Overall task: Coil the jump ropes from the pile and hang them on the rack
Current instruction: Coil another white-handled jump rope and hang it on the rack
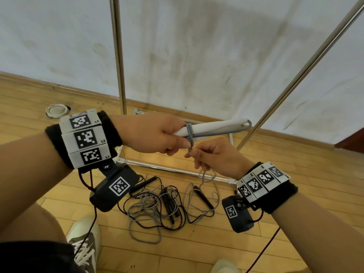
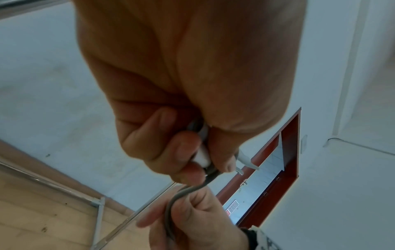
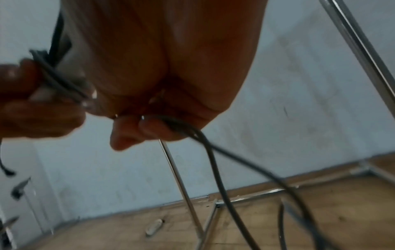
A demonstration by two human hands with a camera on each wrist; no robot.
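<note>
My left hand (image 1: 157,134) grips two white jump rope handles (image 1: 214,126) held together and pointing right, with grey rope (image 1: 189,133) wound round them near my fingers. Just below, my right hand (image 1: 212,156) pinches the same grey rope (image 3: 205,138), whose slack (image 1: 208,180) hangs down to the floor. In the left wrist view my left hand (image 2: 192,152) curls round the white handle ends (image 2: 202,154) and the grey rope (image 2: 181,192) runs down into my right hand (image 2: 192,218). A pile of grey and black ropes (image 1: 157,205) with black handles lies on the wood floor below.
The chrome rack stands ahead: an upright pole (image 1: 118,56), a slanted pole (image 1: 307,69) at the right and a base bar (image 1: 177,169) on the floor. A white round lid (image 1: 56,110) lies by the wall. My shoe (image 1: 84,239) is near the pile.
</note>
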